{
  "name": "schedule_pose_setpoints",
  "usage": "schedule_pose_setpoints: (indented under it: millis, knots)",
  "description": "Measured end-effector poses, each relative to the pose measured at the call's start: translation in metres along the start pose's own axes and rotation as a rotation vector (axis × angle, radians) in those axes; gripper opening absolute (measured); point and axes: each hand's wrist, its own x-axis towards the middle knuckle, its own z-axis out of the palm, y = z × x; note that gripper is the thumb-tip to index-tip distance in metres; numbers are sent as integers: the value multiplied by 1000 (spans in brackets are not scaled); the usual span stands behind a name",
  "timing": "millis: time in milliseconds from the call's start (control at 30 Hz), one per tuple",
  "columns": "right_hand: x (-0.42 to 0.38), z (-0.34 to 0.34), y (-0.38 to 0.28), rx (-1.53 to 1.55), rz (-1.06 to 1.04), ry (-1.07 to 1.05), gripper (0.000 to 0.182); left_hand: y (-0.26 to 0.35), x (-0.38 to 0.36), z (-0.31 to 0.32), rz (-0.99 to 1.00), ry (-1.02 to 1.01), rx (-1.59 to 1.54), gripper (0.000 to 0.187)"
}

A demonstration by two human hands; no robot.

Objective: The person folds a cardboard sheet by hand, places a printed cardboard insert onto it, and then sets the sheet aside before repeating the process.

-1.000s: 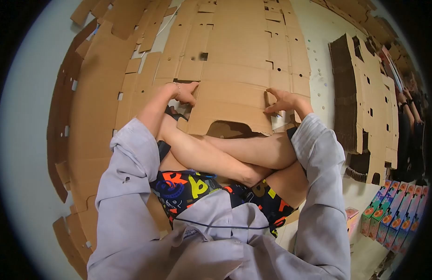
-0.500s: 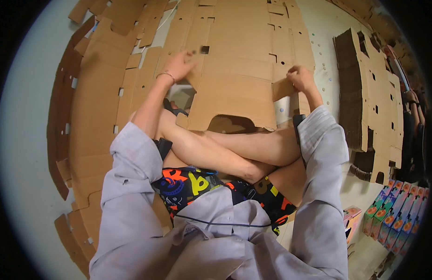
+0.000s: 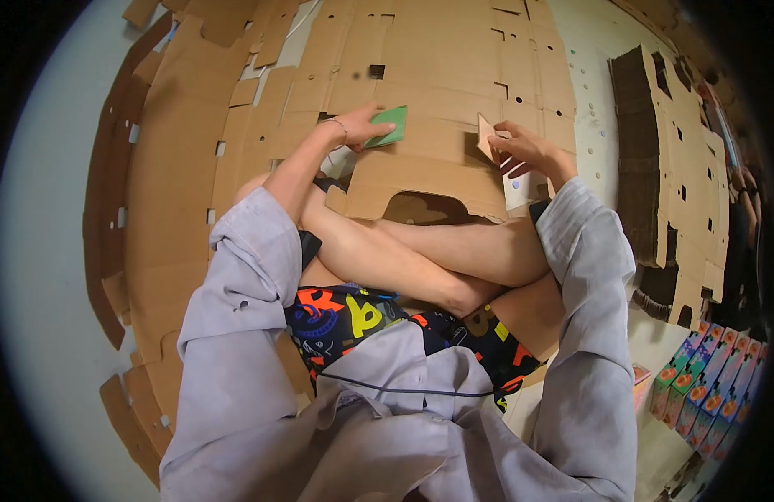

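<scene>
Two bare hands over flat brown cardboard sheet [image 3: 437,159], spread before crossed bare legs [image 3: 403,255]. Left hand [image 3: 353,128] pinches small green flap [image 3: 390,125], thumb on top, other fingers partly hidden. Right hand [image 3: 527,151] at narrow pale pink flap [image 3: 485,138], tilted up along sheet's right side; fingers bent, touching it, firmness of grip unclear. Flaps well apart, sheet's middle between. Rounded cutout in sheet's near edge, by legs. Further right, brown cardboard stack [image 3: 638,159]; nearer body, row of colourful printed boxes [image 3: 709,385].

Mod. indoor light, soft shadows on cardboard [image 3: 437,155]; fisheye distort., blk corners, R edge dim.
</scene>
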Motion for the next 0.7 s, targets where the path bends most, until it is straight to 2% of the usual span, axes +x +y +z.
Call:
schedule_pose_setpoints:
  millis: [33, 100, 133, 200, 233, 267, 333, 433, 533, 633, 700]
  knots:
    - [12, 1, 5, -18, -31, -37, 55, -15, 14, 7, 71, 64, 41, 66]
    - [19, 12, 11, -68, -64, 44, 56, -34, 31, 15, 266, 244, 169, 59]
    - [15, 18, 8, -133, -108, 110, 56, -23, 22, 9, 229, 217, 185, 57]
    - [1, 15, -5, -166, -107, 97, 56, 0, 2, -3, 145, 155, 219, 53]
    - [21, 1, 17, -374, -328, 218, 53, 11, -8, -9, 7, 161, 104, 49]
    - [41, -8, 40, -578, -549, 332, 51, 19, -11, -19, 66, 323, 132, 48]
    - [-8, -17, -6, -420, -381, 538, 45, 30, -19, -37, 172, 633, 195, 48]
    - [-53, 2, -54, -370, -667, 908, 39, 72, -53, -40, 470, 792, -79, 43]
    - [-52, 33, -61, -713, -815, 389, 42, 67, -48, -27, 639, 254, 93, 44]
    - [6, 38, 0, -801, -732, 23, 55, 37, -30, -10, 440, -82, 498, 64]
    - [5, 31, 4, -753, -640, 42, 62, 9, -25, -14, 416, -198, 649, 74]
